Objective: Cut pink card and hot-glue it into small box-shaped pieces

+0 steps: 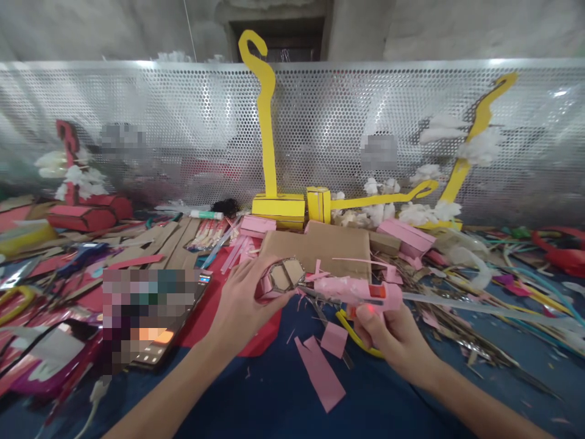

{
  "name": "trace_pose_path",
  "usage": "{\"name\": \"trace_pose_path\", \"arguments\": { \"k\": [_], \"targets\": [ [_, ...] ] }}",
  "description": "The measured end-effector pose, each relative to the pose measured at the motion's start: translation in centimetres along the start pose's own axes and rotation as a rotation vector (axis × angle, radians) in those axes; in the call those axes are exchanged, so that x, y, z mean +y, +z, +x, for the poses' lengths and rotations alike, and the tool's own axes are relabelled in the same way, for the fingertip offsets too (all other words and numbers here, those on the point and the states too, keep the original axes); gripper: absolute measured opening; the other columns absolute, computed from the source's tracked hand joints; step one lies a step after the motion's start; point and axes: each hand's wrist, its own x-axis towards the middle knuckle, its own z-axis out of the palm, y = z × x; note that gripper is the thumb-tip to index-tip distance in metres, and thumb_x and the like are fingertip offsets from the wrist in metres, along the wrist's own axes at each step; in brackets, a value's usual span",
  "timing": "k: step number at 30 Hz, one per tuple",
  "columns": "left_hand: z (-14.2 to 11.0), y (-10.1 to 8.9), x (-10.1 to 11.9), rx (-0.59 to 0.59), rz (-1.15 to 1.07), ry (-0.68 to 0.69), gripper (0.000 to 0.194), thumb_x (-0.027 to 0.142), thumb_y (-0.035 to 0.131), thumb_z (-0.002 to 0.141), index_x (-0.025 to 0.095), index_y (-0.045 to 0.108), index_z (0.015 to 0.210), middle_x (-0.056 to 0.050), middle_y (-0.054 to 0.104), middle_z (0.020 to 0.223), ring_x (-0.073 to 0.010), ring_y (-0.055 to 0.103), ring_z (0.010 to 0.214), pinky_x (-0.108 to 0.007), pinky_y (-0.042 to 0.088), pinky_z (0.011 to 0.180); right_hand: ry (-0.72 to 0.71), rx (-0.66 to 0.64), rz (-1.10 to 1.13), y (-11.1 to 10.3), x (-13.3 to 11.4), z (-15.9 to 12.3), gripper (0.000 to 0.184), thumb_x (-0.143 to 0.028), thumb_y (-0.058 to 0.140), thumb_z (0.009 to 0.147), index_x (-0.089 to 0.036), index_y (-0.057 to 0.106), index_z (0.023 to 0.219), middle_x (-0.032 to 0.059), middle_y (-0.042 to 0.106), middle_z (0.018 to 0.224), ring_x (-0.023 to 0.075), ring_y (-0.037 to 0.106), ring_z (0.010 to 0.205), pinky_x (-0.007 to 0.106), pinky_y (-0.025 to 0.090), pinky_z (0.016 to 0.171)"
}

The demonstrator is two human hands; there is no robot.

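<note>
My left hand (242, 299) is closed around a small hexagonal cardboard box (283, 277) with pink paper on its sides, its open top facing me. My right hand (393, 335) grips a pink hot glue gun (361, 292), whose nozzle points left and touches the box's right edge. A small red light glows on the gun's handle. Both hands hover over a dark blue table cover (274, 396), with pink paper scraps (322, 366) lying just below them.
A phone (155, 317) lies to the left. A brown cardboard sheet (320, 247) and pink boxes (404, 235) sit behind the hands. Yellow paper swan figures (269, 152) with white fluff stand against a perforated metal screen (137, 122). Red paper figures (86, 207) and strips clutter the left; scraps cover the right.
</note>
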Motion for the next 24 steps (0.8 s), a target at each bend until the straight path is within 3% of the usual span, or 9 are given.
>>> {"name": "trace_pose_path", "arguments": {
  "k": [11,24],
  "targets": [
    [0.31,-0.18,0.21,-0.077,-0.082,-0.018,0.046,0.041,0.079,0.086,0.030,0.059,0.126,-0.005,0.071,0.124,-0.0278,0.067,0.116,-0.046,0.053,0.099,-0.066,-0.027,0.038,-0.18,-0.20,0.10,0.057,-0.055,0.040,0.105,-0.020,0.047,0.060,-0.0031,0.041,0.051,0.0094,0.035,0.046,0.025,0.024,0.044],
    [0.14,-0.17,0.24,-0.146,-0.065,0.160,0.043,0.026,0.076,0.088,0.028,0.058,0.127,-0.005,0.070,0.122,-0.0241,0.064,0.112,-0.043,0.050,0.097,0.009,-0.028,0.094,-0.25,-0.38,0.41,0.060,-0.058,0.037,0.105,-0.020,0.040,0.058,-0.0043,0.036,0.050,0.0081,0.030,0.047,0.026,0.022,0.045]
  ]
}}
